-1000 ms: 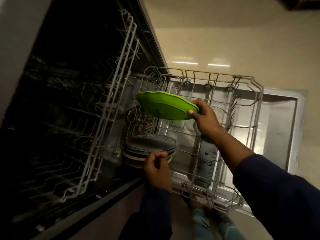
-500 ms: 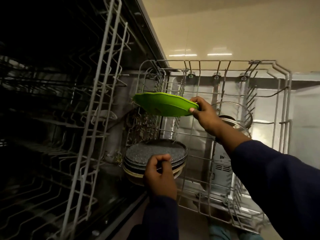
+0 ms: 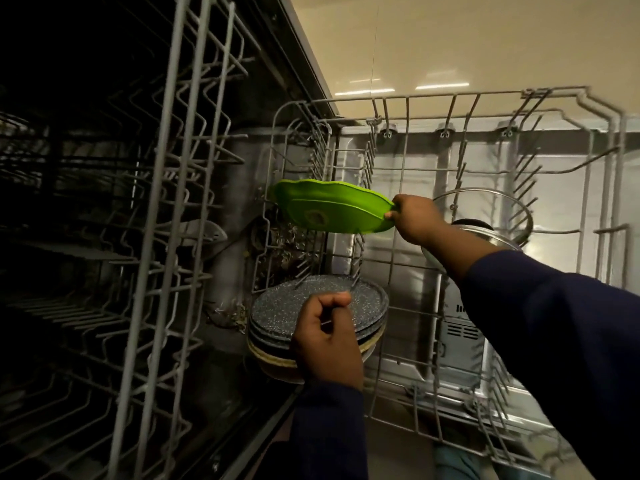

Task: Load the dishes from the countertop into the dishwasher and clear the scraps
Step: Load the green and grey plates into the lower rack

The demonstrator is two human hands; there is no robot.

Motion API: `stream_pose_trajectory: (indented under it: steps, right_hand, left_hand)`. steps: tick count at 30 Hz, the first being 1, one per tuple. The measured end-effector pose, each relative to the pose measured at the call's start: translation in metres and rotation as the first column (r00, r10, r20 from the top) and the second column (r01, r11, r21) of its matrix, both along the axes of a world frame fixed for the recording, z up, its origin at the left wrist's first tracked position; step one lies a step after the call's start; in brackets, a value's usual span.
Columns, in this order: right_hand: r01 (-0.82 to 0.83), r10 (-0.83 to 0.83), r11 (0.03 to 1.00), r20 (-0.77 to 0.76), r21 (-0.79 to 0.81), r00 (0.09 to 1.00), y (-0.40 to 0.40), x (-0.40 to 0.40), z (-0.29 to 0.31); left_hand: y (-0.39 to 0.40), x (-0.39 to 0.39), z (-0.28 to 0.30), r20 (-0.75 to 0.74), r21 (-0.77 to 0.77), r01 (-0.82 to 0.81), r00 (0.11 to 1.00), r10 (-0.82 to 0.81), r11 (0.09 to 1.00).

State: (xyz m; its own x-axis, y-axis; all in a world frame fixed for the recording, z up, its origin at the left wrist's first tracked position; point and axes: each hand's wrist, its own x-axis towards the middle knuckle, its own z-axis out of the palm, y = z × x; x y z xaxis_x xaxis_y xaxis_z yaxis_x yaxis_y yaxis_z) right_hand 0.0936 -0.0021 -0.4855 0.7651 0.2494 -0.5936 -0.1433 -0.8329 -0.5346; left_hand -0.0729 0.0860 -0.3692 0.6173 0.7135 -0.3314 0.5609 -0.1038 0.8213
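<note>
The bright green, wavy-edged plastic plate [image 3: 332, 211] is held tilted, its underside toward the camera, inside the pulled-out grey wire dishwasher rack [image 3: 408, 109], with its far edge among the upright tines at the rack's left side. The right hand [image 3: 414, 220] pinches the plate's near rim, its grip clenched on that edge between thumb and fingers. Below the green plate, a stack of round plates [image 3: 277, 323], the top ones dark and speckled and the lower ones pale-rimmed, lies at the rack's near left corner. The left hand [image 3: 327, 341] grasps this stack at its near edge, fingers curled over the top plate. Behind the right wrist, a round glass lid with a metal rim [image 3: 485, 199] stands in the rack, with a shiny steel vessel [image 3: 485, 237] just in front of it. To the left, the dark dishwasher tub [image 3: 86, 202] holds another wire rack [image 3: 166, 237].
</note>
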Motion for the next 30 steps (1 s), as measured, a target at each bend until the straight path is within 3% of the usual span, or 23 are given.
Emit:
stream_pose_trajectory:
  steps: [6,12,16,23,28,30]
  right_hand:
    - [-0.06,0.053,0.986,-0.042,-0.158,0.998,0.011,-0.006,-0.012]
    - [0.036,-0.036,0.999,0.007,-0.023,0.999,0.015,-0.015,-0.003]
    - [0.013,-0.015,0.999,0.039,0.042,0.999,0.009,-0.013,0.02]
    - [-0.054,0.049,0.988,0.035,0.144,0.998,-0.008,-0.029,0.112]
    - [-0.164,0.171,0.961,-0.012,0.223,0.985,-0.026,-0.077,0.232]
    - [-0.125,0.154,0.94,-0.068,0.318,0.986,-0.033,-0.097,0.281]
  left_hand:
    - [0.004,-0.001,-0.007,0.002,-0.012,0.0,1.0,0.0,1.0]
    - [0.011,0.005,-0.006,-0.012,0.02,0.003,1.0,-0.002,1.0]
    - [0.014,0.011,0.007,-0.03,0.08,0.011,1.0,-0.009,0.997]
    - [-0.005,0.011,0.07,-0.015,0.115,0.032,0.999,-0.03,0.993]
    - [-0.032,-0.01,0.173,0.098,0.074,-0.009,0.995,0.001,0.997]
    - [-0.043,-0.024,0.212,0.134,0.027,-0.006,0.991,0.002,1.0]
